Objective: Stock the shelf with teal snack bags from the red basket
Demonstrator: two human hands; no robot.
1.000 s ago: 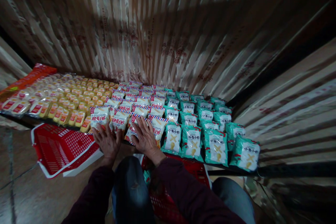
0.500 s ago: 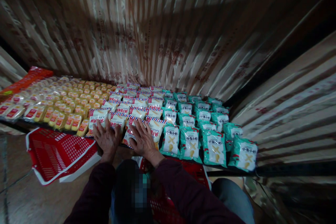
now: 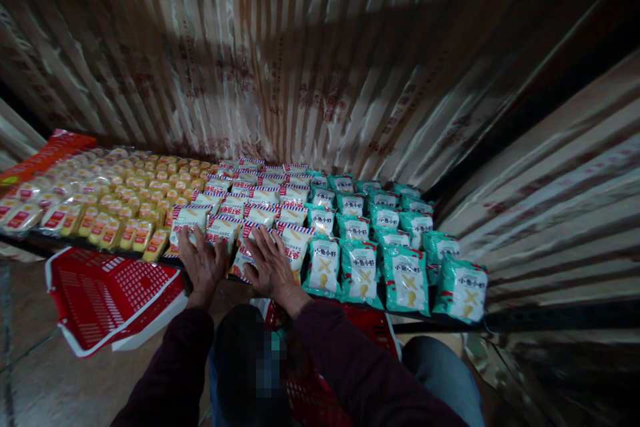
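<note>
My left hand (image 3: 202, 268) lies with fingers spread on the front edge of the white snack bags (image 3: 220, 230), which have blue-and-red striped tops. Beside it, my right hand (image 3: 271, 265) rests flat, fingers apart, over another striped snack bag (image 3: 296, 242) in the front row. Neither hand is wrapped round a bag. Just right of my right hand stand rows of green-and-white snack bags (image 3: 361, 273), leaning back slightly. To the left of my left hand, small yellow wrapped cakes (image 3: 135, 203) sit in close rows on the same shelf.
An orange-red package (image 3: 55, 150) lies at the shelf's far left. Below the shelf hangs or stands a tilted red basket (image 3: 105, 297) with a white rim; another red basket (image 3: 320, 397) is by my legs. Corrugated wrapped sheeting (image 3: 280, 67) rises behind, and a dark frame bar (image 3: 545, 323) runs right.
The view has shifted slightly, so the shelf sits a little further left. Both hands stay on the striped bags in nearly the same pose.
</note>
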